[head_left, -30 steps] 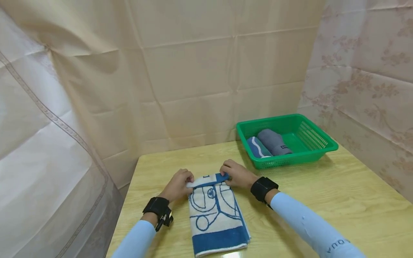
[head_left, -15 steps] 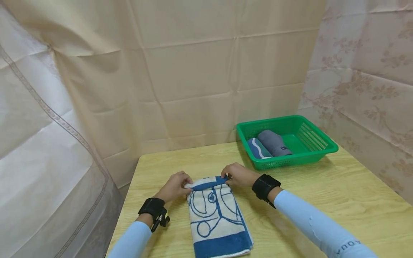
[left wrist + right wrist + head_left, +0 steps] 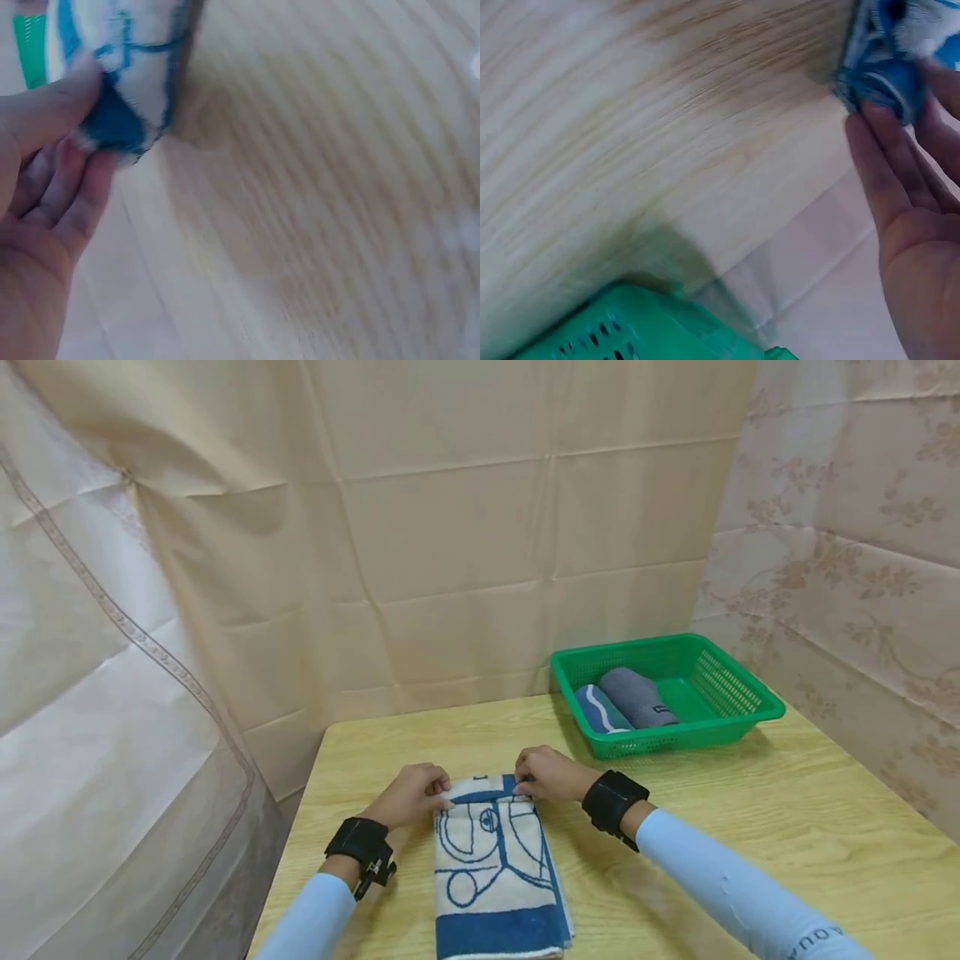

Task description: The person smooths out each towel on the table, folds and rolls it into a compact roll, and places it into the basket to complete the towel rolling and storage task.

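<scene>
A blue and white patterned towel (image 3: 495,868) lies folded lengthwise on the table, its far end turned over into a small roll. My left hand (image 3: 412,795) pinches the left end of that roll between thumb and fingers. At the right end, my right hand (image 3: 551,774) grips the rolled blue edge. In the left wrist view, the thumb presses on top of the towel (image 3: 124,112) with the fingers beneath. The right wrist view has the coiled towel end (image 3: 889,82) between thumb and fingers.
A green plastic basket (image 3: 720,731) stands at the back right of the wooden table (image 3: 795,827). Inside are a grey rolled towel (image 3: 637,697) and a blue-green rolled towel (image 3: 600,708) with a white stripe. Beige curtains (image 3: 450,568) hang behind the table.
The towel's far edge has been turned over a little further toward the person, both hands keeping hold of its ends. The basket stays where it was; the head view has shifted slightly.
</scene>
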The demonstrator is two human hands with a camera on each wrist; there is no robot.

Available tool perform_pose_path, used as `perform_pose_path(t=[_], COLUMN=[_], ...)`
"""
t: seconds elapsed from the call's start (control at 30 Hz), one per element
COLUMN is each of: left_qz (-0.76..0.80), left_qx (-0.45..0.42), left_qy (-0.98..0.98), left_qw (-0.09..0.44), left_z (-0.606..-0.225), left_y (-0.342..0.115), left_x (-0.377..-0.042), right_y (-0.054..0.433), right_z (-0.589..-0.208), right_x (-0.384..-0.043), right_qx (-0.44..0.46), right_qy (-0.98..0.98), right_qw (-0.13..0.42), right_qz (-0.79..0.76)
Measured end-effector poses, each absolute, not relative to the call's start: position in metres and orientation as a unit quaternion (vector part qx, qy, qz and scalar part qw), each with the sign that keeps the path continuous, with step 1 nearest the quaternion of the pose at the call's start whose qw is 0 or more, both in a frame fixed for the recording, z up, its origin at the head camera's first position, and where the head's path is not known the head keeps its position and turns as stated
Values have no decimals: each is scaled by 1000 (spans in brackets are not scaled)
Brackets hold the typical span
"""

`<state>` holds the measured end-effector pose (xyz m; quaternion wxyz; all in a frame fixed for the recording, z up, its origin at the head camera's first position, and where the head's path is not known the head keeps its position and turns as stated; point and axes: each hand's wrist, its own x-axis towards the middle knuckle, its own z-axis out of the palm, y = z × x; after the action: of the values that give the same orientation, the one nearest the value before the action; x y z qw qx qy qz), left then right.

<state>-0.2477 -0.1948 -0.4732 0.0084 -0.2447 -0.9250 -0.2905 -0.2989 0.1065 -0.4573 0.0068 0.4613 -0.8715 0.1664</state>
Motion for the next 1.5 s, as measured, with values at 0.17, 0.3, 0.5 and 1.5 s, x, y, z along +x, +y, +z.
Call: perform_pose_path(t=[0.17, 0.3, 0.5, 1.5], left_qz=[-327, -370, -389, -353], left_qx=[-201, -132, -99, -176], left_qy=[-923, -918, -910, -917], left_qw=[-16, -57, -102, -61], left_z=[-473, -477, -474, -476], left_y=[-200, -201, -201, -201], left_x=[-248, -248, -247, -244], right_y=[106, 106, 106, 101], right_z=[-454, -454, -455, -462], right_x=[-299, -301, -303, -293], right_qx=[379, 268, 206, 241], right_qy=[-890, -905, -894, -895], right_qw=[-48, -120, -192, -111], right_qz=[248, 309, 350, 360])
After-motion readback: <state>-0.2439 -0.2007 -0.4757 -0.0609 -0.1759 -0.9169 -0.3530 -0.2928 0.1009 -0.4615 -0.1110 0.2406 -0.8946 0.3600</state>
